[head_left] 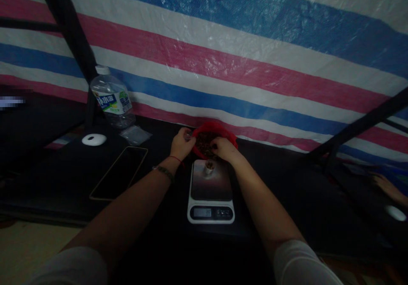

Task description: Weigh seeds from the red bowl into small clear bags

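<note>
A kitchen scale [211, 191] with a white body and a lit display stands on the dark table. On its plate sits a small clear cup [209, 168] holding some brown bits. Behind the scale is a red bowl [232, 137] filled with small brown pieces [204, 141]. My left hand [181, 144] is beside the bowl's left side, closed on a small clear round piece [188, 136] whose kind I cannot make out. Reaching in over the bowl's right rim, my right hand [223, 148] has its fingertips closed among the brown pieces; anything between them is too small to tell.
On the left lie a phone [119, 173], a white oval object [94, 139] and a clear plastic bag [136, 135]. A large clear bottle [113, 98] stands behind them. Striped sheeting [223, 72] rises behind the table. At the far right, another person's arm [387, 187] shows.
</note>
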`<state>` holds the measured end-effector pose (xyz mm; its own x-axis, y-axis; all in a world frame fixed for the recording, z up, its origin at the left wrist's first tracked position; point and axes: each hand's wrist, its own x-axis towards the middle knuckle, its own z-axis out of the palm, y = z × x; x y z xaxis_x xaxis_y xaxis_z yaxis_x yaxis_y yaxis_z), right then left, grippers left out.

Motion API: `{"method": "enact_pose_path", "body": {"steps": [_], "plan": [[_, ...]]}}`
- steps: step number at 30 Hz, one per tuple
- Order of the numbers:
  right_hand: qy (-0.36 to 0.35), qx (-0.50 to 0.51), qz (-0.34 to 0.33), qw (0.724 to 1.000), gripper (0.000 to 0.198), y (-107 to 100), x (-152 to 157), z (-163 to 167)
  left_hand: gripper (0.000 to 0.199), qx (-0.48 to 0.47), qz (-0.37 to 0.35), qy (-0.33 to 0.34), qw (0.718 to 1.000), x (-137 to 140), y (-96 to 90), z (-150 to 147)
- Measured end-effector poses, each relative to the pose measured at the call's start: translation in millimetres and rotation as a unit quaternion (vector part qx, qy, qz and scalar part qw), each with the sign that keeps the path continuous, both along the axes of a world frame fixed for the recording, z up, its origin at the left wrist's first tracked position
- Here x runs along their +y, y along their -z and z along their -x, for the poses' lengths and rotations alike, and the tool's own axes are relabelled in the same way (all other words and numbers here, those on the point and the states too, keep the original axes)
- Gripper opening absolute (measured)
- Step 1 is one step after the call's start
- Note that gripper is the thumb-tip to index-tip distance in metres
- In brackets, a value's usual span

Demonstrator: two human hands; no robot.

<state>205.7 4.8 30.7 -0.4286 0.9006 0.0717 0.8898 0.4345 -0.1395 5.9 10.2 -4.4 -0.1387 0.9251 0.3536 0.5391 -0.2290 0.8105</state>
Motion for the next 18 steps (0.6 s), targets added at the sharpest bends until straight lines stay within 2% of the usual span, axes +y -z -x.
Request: {"method": "enact_pose_path", "body": {"steps": [5,8,11,14,18], "plan": [[0.001,0.018,-0.008,1.0,0.025,-0.5,0.6,-0.9,0.029,-0.003,0.007,0.007,1.0,-0.1,-0.3,-0.5],[-0.007,0.032,-0.008,0.999,0.025,-7.6,-1.5,-0.5,0.029,-0.008,-0.003,0.01,1.0,1.2,1.6,-0.4],[-0.017,0.059,-0.024,0.998,0.023,-25.9,-11.3,1.3,0.029,-0.014,-0.003,0.009,1.0,2.6,3.4,-0.5],[-0.038,0.101,-0.027,0.994,0.021,-53.1,-31.9,5.6,0.029,-0.019,-0.003,0.009,1.0,2.7,3.6,-0.6],[-0.11,0.111,0.012,0.988,0.02,-83.7,-63.6,14.6,0.028,-0.019,-0.016,0.009,1.0,1.1,2.4,-0.3]]}}
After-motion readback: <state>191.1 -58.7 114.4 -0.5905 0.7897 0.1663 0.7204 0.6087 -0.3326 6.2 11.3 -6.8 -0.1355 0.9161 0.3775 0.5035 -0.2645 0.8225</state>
